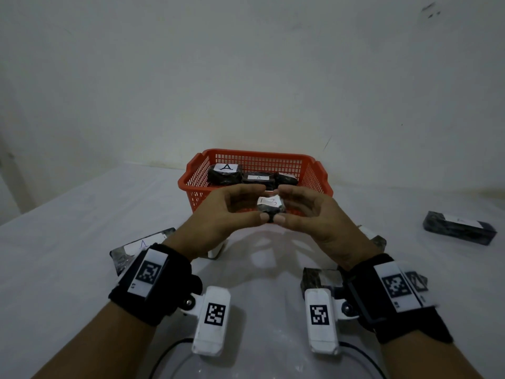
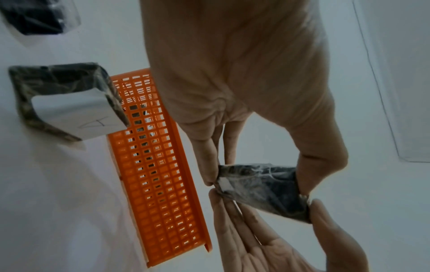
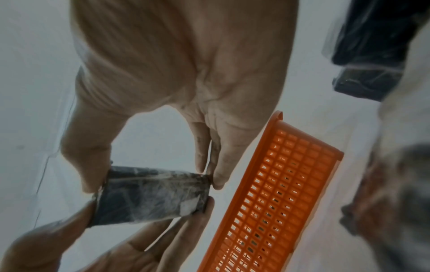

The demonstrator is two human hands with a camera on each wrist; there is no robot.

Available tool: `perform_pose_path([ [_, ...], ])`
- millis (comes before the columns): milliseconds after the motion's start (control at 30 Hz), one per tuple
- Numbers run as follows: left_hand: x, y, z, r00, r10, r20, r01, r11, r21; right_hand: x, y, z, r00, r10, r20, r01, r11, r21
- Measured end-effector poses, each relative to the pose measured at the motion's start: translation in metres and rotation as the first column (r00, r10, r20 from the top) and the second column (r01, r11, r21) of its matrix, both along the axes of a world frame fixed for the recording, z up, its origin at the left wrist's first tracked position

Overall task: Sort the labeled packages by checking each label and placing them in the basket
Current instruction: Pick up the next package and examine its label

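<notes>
package (image 1: 270, 205) pinched between left hand (image 1: 218, 214) and right hand (image 1: 314, 217), just before basket (image 1: 191, 184) rim

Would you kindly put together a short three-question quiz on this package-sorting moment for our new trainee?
1. True or false: both the left hand and the right hand hold the small package.
2. What letter shows on the two readable labels inside the orange basket?
3. Where is the held package? (a) resting in the basket (b) in the air in front of the basket (c) lying on the table

Key: 1 true; 2 A; 3 b
</notes>
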State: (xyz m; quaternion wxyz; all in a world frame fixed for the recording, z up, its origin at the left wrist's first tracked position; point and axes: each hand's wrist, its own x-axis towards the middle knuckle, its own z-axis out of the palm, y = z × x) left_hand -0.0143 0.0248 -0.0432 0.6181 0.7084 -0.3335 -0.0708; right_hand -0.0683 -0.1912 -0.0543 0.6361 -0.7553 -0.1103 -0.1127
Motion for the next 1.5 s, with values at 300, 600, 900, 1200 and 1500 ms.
perform_pose_path([
  [300, -0.002, 0.002, 0.002, 0.999, -0.024, -0.020, 0.026, 0.998, 0.064, -0.003, 0.000, 0.000, 0.999, 0.015, 0.033, -0.014, 1.000, -0.026],
  [600, -0.004, 0.004, 0.003, 0.999, -0.029, -0.042, 0.031, 0.997, 0.066, -0.003, -0.005, 0.003, 0.999, 0.022, 0.042, -0.022, 1.000, -0.009],
  [900, -0.004, 0.003, 0.003, 0.999, -0.020, -0.051, 0.023, 0.997, 0.074, -0.005, -0.004, 0.002, 0.998, 0.060, 0.004, -0.060, 0.997, -0.044],
  [1200, -0.004, 0.004, 0.004, 0.997, -0.031, -0.066, 0.036, 0.996, 0.077, -0.002, -0.004, 0.001, 0.998, 0.058, 0.015, -0.058, 0.998, -0.003],
  [1500, -0.002, 0.004, 0.004, 0.998, -0.033, -0.053, 0.032, 0.999, -0.003, -0.006, 0.012, 0.009, 0.983, 0.054, -0.176, -0.034, 0.992, 0.119],
])
